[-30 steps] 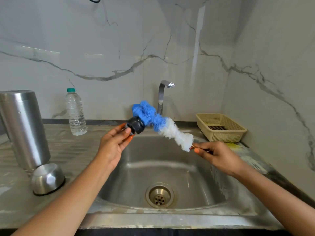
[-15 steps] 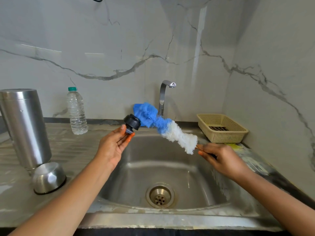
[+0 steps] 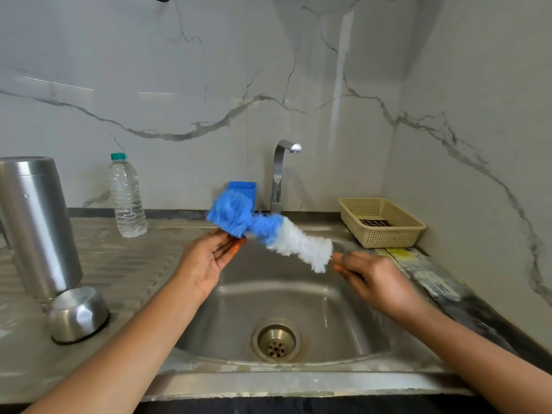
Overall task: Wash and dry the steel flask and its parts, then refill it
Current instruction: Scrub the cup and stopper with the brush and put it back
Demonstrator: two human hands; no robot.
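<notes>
The left hand (image 3: 209, 261) is held palm up over the near-left edge of the stainless steel sink (image 3: 352, 306). Its fingers (image 3: 231, 249) are almost straight and lie close together, with their tips reaching under the blue head of a blue-and-white bristled bottle brush (image 3: 268, 231) and touching the bristles. The bristles cover the fingertips, so I cannot tell whether they pinch anything there.

The right hand (image 3: 379, 279) is blurred. Its fingers are curled around the thin handle where it leaves the white end of the brush. The brush slants across the sink above the basin, with its blue end up and to the left and its white end down and to the right.

The tall cylindrical steel flask (image 3: 35, 228) stands on end at the far left of the ribbed steel table (image 3: 125, 270), well apart from both hands. A domed steel cup (image 3: 79, 315) lies mouth down, just in front of the flask's foot.

A clear plastic water bottle (image 3: 127, 195) with a green cap stands near the wall. A small blue plastic tub (image 3: 243, 188) sits behind the brush head, beside the bent steel tap (image 3: 280, 174). A beige perforated plastic basket (image 3: 382, 222) sits at the back right corner. The round drain (image 3: 276, 342) lies in the sink floor between the two forearms.
</notes>
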